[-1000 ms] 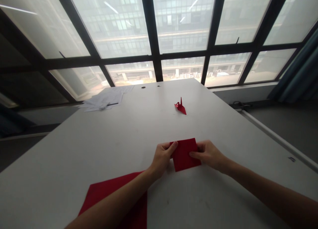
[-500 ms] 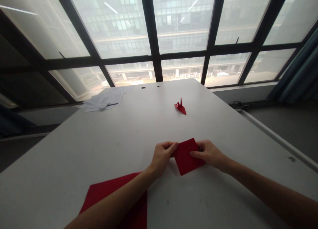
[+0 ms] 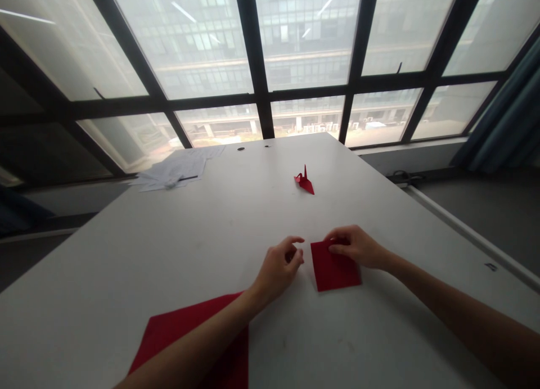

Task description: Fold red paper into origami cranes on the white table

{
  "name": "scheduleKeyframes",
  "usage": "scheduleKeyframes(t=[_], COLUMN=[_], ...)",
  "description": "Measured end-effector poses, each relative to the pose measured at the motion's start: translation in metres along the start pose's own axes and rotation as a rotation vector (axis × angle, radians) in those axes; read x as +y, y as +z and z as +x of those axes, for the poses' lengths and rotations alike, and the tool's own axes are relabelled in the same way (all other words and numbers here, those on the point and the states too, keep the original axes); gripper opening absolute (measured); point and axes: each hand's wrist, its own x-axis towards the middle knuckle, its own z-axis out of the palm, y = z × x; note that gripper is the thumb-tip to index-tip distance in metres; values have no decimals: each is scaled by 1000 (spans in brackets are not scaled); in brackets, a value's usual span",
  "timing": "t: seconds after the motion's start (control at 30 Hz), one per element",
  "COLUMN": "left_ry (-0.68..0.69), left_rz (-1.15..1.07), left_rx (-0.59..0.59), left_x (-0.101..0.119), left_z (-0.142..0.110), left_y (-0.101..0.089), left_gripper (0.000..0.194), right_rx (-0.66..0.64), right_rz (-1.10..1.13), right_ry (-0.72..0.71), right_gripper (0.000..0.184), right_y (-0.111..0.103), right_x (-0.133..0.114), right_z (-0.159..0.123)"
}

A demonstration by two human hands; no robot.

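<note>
A small square of red paper (image 3: 335, 272), seemingly folded, is pinched at its upper edge by my right hand (image 3: 358, 246). Just left of the square, my left hand (image 3: 280, 265) is apart from it, thumb and forefinger spread with nothing between them. Under my left forearm lies a larger red sheet (image 3: 181, 324) on the white table (image 3: 202, 254). Farther back on the table stands a red origami crane (image 3: 304, 182).
Loose white papers (image 3: 177, 167) with a dark pen (image 3: 188, 178) on them lie at the far left of the table. Behind the table rise dark-framed windows (image 3: 304, 91). A blue curtain (image 3: 498, 130) hangs at the right.
My left hand has let go of the red paper square. My right hand has moved it slightly right and turned it, and now grips its upper edge.
</note>
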Motion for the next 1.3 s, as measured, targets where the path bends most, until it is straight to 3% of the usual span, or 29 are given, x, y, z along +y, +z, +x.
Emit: scheduleKeyframes(t=[0.1, 0.23, 0.3, 0.43, 0.6, 0.77, 0.93, 1.07, 1.17, 1.3], left_ry=[148, 210, 212, 202, 230, 252, 298, 249, 204, 244], left_rz=[322, 602, 654, 659, 612, 531, 289, 214, 263, 463], left_rx=[63, -31, -55, -64, -73, -56, -101, -85, -99, -108], left_x=[-7, -15, -17, -19, -19, -18, -13, -11, -12, -15], left_z=[1, -2, -4, -4, -2, -4, -6, -7, -7, -5], left_y=[0, 4, 6, 6, 5, 7, 9, 12, 13, 11], left_gripper=[31, 57, 58, 48, 53, 53, 56, 73, 91, 71], right_rx=[39, 152, 143, 97, 32, 53, 72, 109, 150, 166], right_rz=[-181, -492, -564, -611, -581, -543, -526, -515, -540, -620], right_ry=[-70, -179, -213, -244, -235, -223, -239, -212, -203, -179], right_gripper=[14, 20, 21, 19, 26, 35, 30, 22, 15, 10], right_y=[6, 20, 23, 23, 23, 26, 28, 29, 29, 25], right_x=[3, 4, 4, -1, -4, -5, -7, -5, -5, -6], right_z=[0, -1, -2, -4, -6, -7, -6, -5, -6, -7])
